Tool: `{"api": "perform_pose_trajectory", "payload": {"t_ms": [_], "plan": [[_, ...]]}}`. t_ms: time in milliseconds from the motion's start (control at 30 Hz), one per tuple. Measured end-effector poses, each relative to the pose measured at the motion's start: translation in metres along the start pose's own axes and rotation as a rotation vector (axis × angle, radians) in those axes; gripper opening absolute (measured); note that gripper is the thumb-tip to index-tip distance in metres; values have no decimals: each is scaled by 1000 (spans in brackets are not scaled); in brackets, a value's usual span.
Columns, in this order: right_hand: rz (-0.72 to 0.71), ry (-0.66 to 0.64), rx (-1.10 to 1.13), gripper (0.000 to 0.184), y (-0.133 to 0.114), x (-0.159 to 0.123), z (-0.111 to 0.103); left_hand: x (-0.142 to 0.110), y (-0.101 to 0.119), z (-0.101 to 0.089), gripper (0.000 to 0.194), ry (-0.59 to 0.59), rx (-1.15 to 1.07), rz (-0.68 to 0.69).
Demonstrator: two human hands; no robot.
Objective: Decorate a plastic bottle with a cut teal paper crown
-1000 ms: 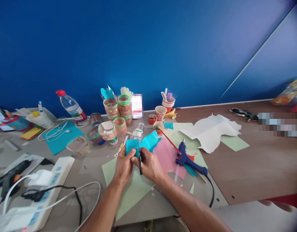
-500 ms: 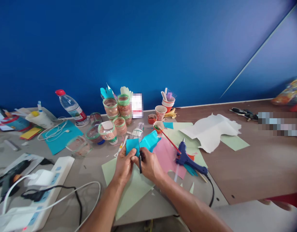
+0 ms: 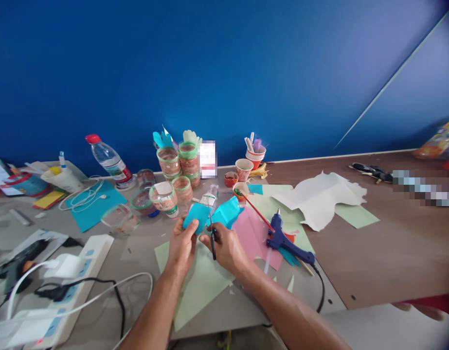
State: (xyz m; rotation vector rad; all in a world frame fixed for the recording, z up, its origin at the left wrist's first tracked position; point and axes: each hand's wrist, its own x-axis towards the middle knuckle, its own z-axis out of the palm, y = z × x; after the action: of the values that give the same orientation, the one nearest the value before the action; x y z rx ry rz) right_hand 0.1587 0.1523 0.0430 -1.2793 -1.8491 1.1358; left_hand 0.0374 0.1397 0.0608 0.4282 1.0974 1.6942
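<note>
Paper pinched in left hand, scissors in right hand.

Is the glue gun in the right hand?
No, the right hand holds the scissors, while the glue gun lies off to its right.

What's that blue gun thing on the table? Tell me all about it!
The dark blue, plastic-looking glue gun lies on its side over pink paper and pale green paper. Its pale, narrow nozzle points away from you, towards the wall. A black cord leaves the handle's end. A thin red stick reaches its body.
</note>
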Motion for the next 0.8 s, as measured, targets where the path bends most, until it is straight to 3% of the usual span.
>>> {"api": "perform_pose_trajectory", "payload": {"t_ms": [333,800], "plan": [[-18,-48,-25,47,0,-2,2,9,2,-5,39,76,-29,84],[-60,-271,-106,40,-9,-6,-2,27,2,-21,35,134,-99,230]]}}
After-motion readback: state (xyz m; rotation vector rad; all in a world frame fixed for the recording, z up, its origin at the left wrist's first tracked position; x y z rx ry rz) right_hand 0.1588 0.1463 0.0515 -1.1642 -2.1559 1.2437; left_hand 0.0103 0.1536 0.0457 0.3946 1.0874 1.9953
